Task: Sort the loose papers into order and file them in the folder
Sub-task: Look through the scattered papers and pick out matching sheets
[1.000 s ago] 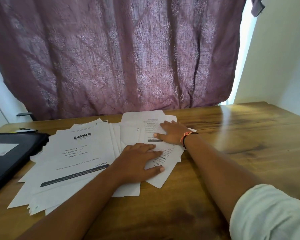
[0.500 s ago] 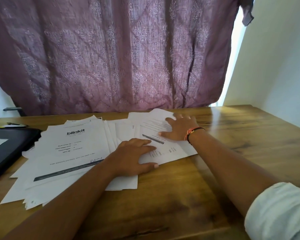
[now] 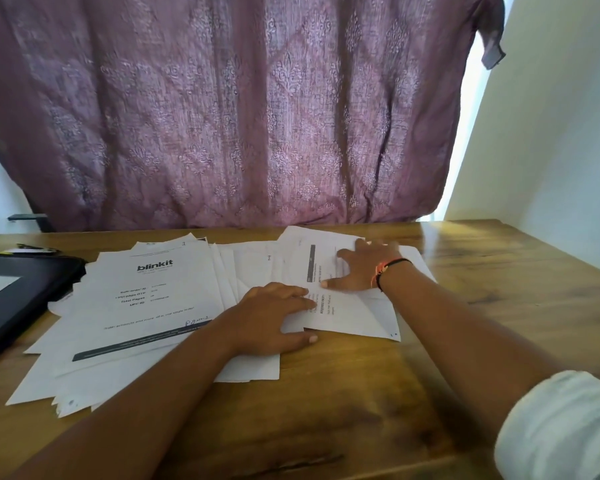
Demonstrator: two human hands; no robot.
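Several loose white papers [image 3: 146, 306] lie fanned out across the wooden table [image 3: 482, 306], the top left one printed "blinkit". A black folder [image 3: 18, 299] lies at the left edge, beside the pile. My left hand [image 3: 274, 320] rests flat on the papers in the middle, fingers straight. My right hand [image 3: 364, 268] presses flat on a printed sheet [image 3: 347, 313] at the right end of the spread; that sheet lies turned sideways over the others. A black and orange band circles my right wrist.
A purple patterned curtain [image 3: 239, 116] hangs behind the table's far edge. A pen-like object [image 3: 35, 249] lies beyond the folder at the far left. A white wall stands on the right.
My right hand has slid to the right and turned the printed sheet with it, so the sheet now lies rotated. My left hand stayed flat on the pile. The camera view shifted slightly.
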